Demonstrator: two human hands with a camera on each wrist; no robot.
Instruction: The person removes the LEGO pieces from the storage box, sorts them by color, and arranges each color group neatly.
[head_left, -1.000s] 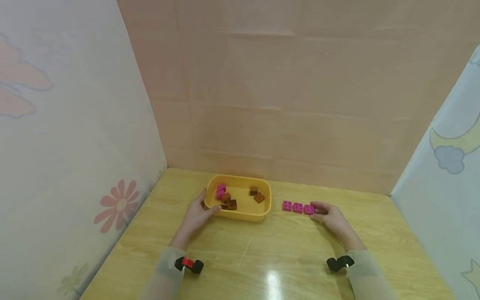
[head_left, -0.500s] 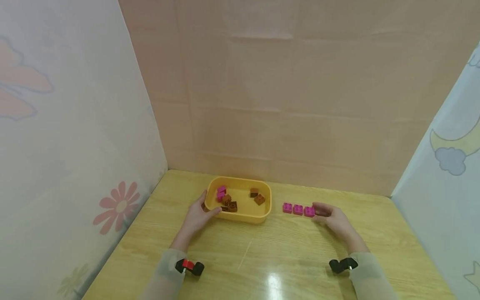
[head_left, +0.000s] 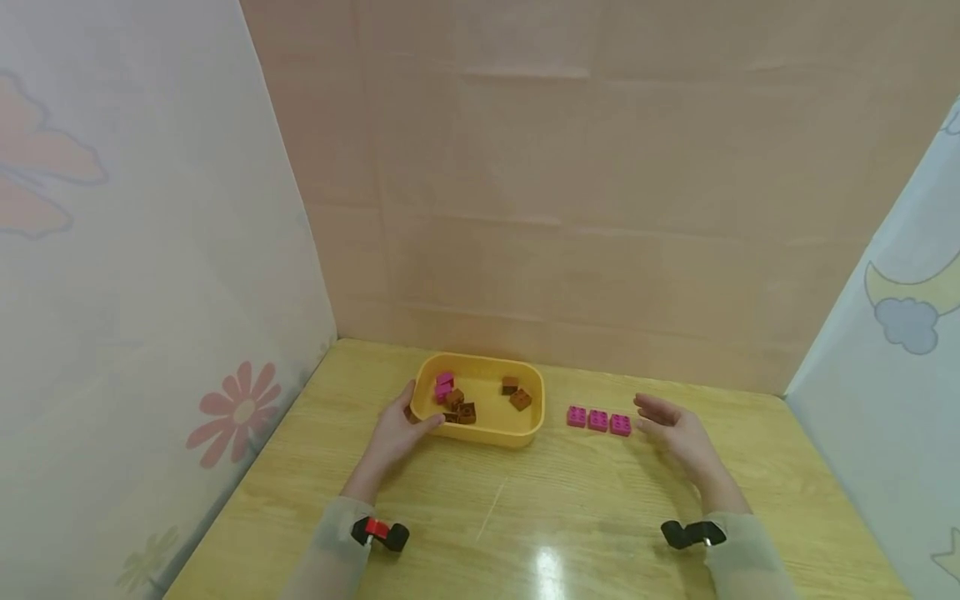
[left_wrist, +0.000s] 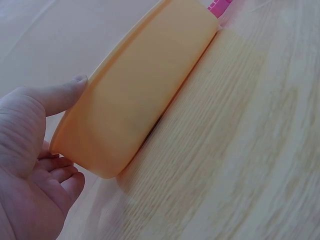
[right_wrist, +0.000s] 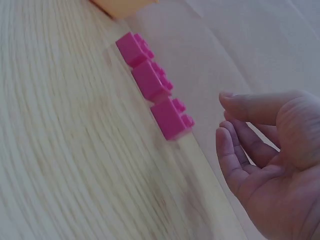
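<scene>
My left hand (head_left: pixel 396 429) grips the left end of a yellow plastic bin (head_left: pixel 498 435), its thumb over the near rim and its fingers round the outer wall, as the left wrist view also shows. Inside the bin lie pink building bricks (head_left: pixel 444 388) at the left and several brown building bricks (head_left: pixel 521 400). To the right of it, three pink bricks stand in a row on the table, studs up: a left one (head_left: pixel 576 416), a middle one (head_left: pixel 597 419) and a right one (head_left: pixel 620 424). Just off the right end of that row is my right hand (head_left: pixel 678 437), holding nothing, fingers relaxed and apart from the bricks.
The wooden table (head_left: pixel 570 500) runs back to a tan paper-covered wall (head_left: pixel 480 208). A pale patterned panel (head_left: pixel 150 292) borders the left side, and another panel (head_left: pixel 892 400) borders the right. Each forearm carries a black wrist mount (head_left: pixel 693 533).
My right hand has let go of the rightmost pink brick and drawn back up and to the right. The row of bricks stays in place, and my left hand keeps its hold on the bin.
</scene>
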